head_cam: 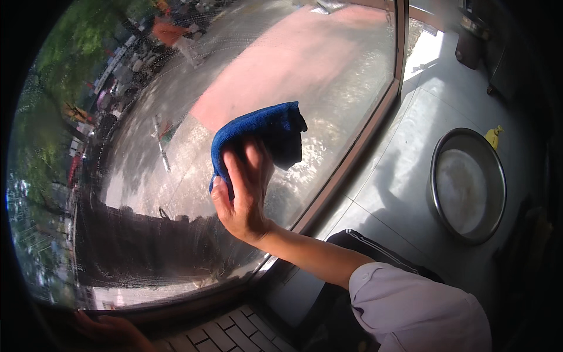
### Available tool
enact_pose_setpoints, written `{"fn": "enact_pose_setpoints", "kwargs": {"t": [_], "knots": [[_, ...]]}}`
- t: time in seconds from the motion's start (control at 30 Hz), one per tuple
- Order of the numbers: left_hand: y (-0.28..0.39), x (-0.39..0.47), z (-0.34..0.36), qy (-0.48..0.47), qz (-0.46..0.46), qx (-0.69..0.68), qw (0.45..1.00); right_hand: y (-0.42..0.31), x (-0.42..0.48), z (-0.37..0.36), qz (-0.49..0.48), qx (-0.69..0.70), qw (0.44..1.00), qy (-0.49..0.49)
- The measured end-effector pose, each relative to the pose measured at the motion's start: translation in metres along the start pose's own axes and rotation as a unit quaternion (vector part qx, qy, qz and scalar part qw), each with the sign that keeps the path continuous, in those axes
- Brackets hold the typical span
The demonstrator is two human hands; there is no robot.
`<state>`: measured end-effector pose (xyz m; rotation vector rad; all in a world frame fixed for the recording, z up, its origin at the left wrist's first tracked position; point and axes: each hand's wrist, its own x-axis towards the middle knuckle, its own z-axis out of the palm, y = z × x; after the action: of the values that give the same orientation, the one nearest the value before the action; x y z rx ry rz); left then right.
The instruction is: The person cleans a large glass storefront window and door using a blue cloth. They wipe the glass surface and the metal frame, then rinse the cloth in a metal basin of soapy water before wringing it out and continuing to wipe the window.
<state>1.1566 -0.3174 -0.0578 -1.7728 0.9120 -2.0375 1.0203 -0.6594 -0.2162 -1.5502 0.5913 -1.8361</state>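
A folded blue cloth (pixel 257 127) lies against a large window pane (pixel 176 189), with my right hand (pixel 246 193) gripping it, fingers partly tucked under the fold. Streaks and droplets mark the glass. My left hand (pixel 103 328) is low at the left, dim, by the bottom rail of the window frame (pixel 189 308); its fingers are hard to make out. To the right, a round metal basin (pixel 468 187) with cloudy liquid inside stands on the tiled floor.
A yellow object (pixel 494 136) sits behind the basin. The brown upright of the frame (pixel 352 154) runs beside my right forearm. White brick-like tiles (pixel 224 332) are below the window. A dark container (pixel 468 48) stands at the upper right.
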Motion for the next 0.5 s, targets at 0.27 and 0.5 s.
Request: {"fn": "enact_pose_setpoints", "kwargs": {"t": [0.27,0.5], "knots": [[0.05,0.019,-0.012,0.009,-0.049,-0.011,0.999,0.063,0.061,-0.013,-0.212,0.073,0.97,-0.095],[0.061,0.033,-0.019,-0.013,-0.068,0.005,0.998,0.236,0.108,-0.1,-0.017,-0.117,0.982,0.15]]}}
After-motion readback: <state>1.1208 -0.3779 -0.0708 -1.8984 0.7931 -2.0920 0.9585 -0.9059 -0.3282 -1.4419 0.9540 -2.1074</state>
